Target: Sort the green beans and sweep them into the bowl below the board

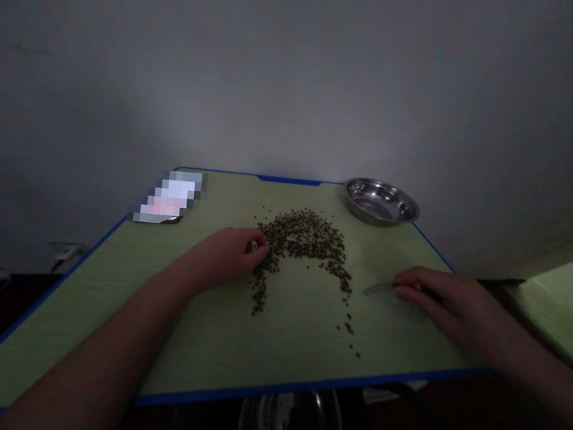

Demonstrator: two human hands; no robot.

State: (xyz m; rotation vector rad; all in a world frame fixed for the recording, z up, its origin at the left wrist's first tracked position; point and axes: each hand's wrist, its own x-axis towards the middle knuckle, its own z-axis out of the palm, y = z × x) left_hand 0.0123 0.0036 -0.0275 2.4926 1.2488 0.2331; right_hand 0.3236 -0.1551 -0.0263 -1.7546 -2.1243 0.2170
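Small dark brown beans or seeds [309,237] lie spread in an arch on the pale green table, with two thin trails running toward the front edge. At the left side of this spread, my left hand [237,254] rests with its thumb and fingers pinched together against the outer pieces. Whatever is between those fingertips is too small to make out. To the right of the spread, my right hand [440,299] grips a thin curved utensil [379,287]. Its slim greyish end points left, low over the table and apart from the beans; the handle is mostly hidden in the fingers.
A shiny metal bowl [380,203] stands at the table's back right corner. At the back left lies a phone-like device [170,195] with a blurred bright screen. Another metal bowl [291,423] sits below the blue front edge [302,385]. A wall rises behind.
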